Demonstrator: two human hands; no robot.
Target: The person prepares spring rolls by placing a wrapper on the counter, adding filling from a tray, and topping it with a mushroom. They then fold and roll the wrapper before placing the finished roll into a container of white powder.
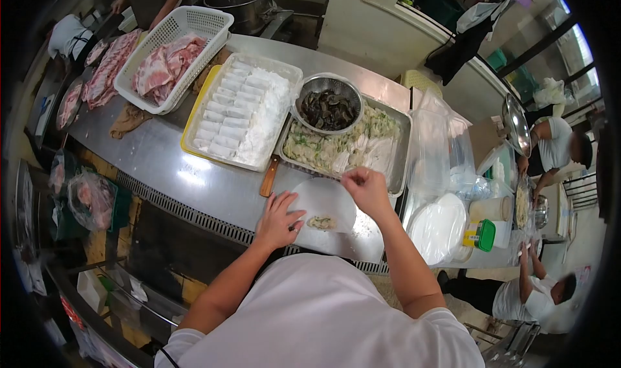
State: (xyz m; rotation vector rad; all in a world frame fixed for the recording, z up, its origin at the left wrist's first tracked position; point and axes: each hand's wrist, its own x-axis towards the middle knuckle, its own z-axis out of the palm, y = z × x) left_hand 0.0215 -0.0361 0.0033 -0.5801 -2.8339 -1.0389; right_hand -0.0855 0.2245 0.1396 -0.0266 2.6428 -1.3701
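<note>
A round white wrapper point(323, 198) lies flat on the steel counter, with a small mound of filling point(322, 222) near its front edge. My left hand point(279, 222) rests at the wrapper's left side, its fingers spread. Above the wrapper's right side is my right hand point(364, 185), fingers bent together near the tray's front edge; what they hold, if anything, is too small to tell. A metal tray of greenish filling point(317, 141) sits behind, with a steel bowl of dark pieces point(328, 106) over it. The wooden handle point(270, 176) lies left of the wrapper.
White rolls point(228, 119) fill part of a powdered tray at the left. Beyond it stands a white basket point(155, 51) with raw meat. At the right are wrapped white rounds point(440, 229), clear plastic containers point(430, 144) and a green-lidded tub point(484, 235). Other people stand at both sides.
</note>
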